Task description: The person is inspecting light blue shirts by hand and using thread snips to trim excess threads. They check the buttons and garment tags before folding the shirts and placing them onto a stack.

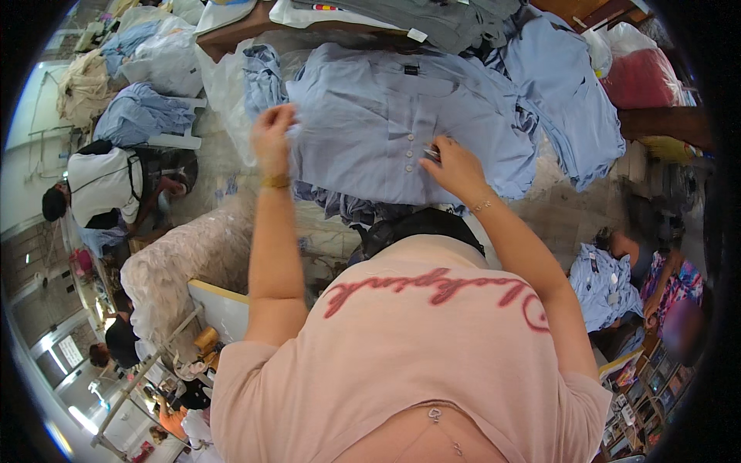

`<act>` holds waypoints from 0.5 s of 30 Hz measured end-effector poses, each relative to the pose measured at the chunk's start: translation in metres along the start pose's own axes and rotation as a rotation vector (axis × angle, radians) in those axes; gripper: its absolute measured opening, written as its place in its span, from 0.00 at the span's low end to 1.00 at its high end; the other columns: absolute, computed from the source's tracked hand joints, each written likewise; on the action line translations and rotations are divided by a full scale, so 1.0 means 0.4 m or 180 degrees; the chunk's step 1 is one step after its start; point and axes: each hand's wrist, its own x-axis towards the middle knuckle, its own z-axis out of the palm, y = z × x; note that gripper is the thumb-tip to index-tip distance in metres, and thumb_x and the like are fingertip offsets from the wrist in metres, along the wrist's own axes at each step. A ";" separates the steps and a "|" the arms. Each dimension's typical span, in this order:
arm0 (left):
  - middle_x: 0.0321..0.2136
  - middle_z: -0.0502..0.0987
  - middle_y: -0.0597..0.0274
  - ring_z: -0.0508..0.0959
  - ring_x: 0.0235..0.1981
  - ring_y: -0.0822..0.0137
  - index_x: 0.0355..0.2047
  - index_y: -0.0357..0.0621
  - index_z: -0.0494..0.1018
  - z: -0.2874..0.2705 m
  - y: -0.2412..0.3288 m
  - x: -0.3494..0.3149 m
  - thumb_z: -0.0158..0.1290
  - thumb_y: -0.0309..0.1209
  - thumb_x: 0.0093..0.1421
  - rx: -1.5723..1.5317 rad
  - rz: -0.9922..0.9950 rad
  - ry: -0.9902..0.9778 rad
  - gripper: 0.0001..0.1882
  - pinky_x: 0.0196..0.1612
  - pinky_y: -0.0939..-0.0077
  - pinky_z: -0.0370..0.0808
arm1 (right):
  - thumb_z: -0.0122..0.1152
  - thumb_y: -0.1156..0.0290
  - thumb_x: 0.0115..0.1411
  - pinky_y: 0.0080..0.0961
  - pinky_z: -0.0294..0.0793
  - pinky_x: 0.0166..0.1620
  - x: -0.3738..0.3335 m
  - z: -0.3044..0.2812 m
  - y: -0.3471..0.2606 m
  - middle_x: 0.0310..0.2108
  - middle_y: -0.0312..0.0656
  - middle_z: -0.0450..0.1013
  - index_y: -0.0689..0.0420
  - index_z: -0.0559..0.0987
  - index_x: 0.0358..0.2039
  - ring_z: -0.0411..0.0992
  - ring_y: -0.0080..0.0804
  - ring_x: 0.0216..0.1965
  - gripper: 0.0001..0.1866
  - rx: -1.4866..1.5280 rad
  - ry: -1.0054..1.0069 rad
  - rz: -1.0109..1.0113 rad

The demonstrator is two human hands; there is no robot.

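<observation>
A light blue blouse (pixel 359 127) lies spread out in front of me, with a row of pale buttons down its placket and a dark label at the neckline. Beside its left edge is my left hand (pixel 272 137), raised with the fingers curled together; whatever they pinch is too small to make out. My right hand (pixel 461 168) rests over the blouse, just right of the buttons. Its fingers close around a small metal tool that looks like thread snips (pixel 432 153), mostly covered by the hand.
More blue garments (pixel 567 100) hang at the right, and a bunched one (pixel 264 77) lies left of the blouse. Grey folded clothes (pixel 448 19) are stacked behind. A large plastic-wrapped bundle (pixel 185 262) stands at lower left. Co-workers sit at left (pixel 104 185) and right (pixel 671 285).
</observation>
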 end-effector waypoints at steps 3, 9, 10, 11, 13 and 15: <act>0.31 0.75 0.58 0.74 0.33 0.68 0.36 0.34 0.73 -0.273 -0.088 0.022 0.57 0.32 0.51 0.0752 -0.0189 0.0667 0.15 0.40 0.77 0.70 | 0.52 0.66 0.53 0.40 0.69 0.32 -0.022 0.011 0.046 0.31 0.48 0.71 0.58 0.70 0.31 0.70 0.48 0.33 0.09 0.0111 -0.0087 0.0010; 0.41 0.72 0.53 0.69 0.46 0.57 0.42 0.46 0.72 -0.226 -0.045 -0.040 0.58 0.31 0.45 0.4756 0.1813 0.1031 0.21 0.52 0.68 0.61 | 0.53 0.65 0.53 0.39 0.70 0.33 0.021 0.028 0.026 0.33 0.47 0.70 0.57 0.69 0.32 0.70 0.46 0.34 0.10 0.0504 0.0386 -0.0536; 0.40 0.72 0.54 0.70 0.44 0.58 0.41 0.45 0.73 -0.155 -0.032 -0.034 0.56 0.29 0.47 0.3627 0.1788 0.0385 0.18 0.50 0.69 0.64 | 0.54 0.65 0.53 0.39 0.70 0.33 0.041 0.032 0.000 0.33 0.47 0.69 0.57 0.69 0.32 0.70 0.46 0.34 0.10 0.0562 0.0413 -0.0659; 0.39 0.72 0.55 0.71 0.43 0.59 0.39 0.44 0.74 -0.062 -0.003 -0.036 0.54 0.26 0.49 0.2488 0.1713 -0.0207 0.14 0.48 0.70 0.66 | 0.55 0.65 0.52 0.39 0.70 0.33 0.062 0.040 -0.032 0.33 0.47 0.69 0.57 0.69 0.31 0.70 0.46 0.34 0.11 0.0610 0.0345 -0.0597; 0.37 0.73 0.57 0.75 0.35 0.60 0.36 0.43 0.74 0.084 -0.007 -0.019 0.51 0.23 0.51 0.1882 0.1748 -0.1493 0.11 0.38 0.72 0.72 | 0.57 0.65 0.50 0.39 0.70 0.35 0.102 0.050 -0.098 0.33 0.48 0.69 0.58 0.70 0.31 0.70 0.46 0.34 0.12 0.0688 0.0237 -0.0491; 0.32 0.74 0.56 0.74 0.34 0.56 0.33 0.44 0.75 0.190 -0.026 -0.011 0.53 0.25 0.49 0.1766 0.2009 -0.1755 0.09 0.37 0.71 0.71 | 0.58 0.67 0.49 0.38 0.70 0.35 0.122 0.079 -0.115 0.32 0.49 0.69 0.59 0.70 0.31 0.70 0.48 0.33 0.11 0.0681 0.0356 -0.0321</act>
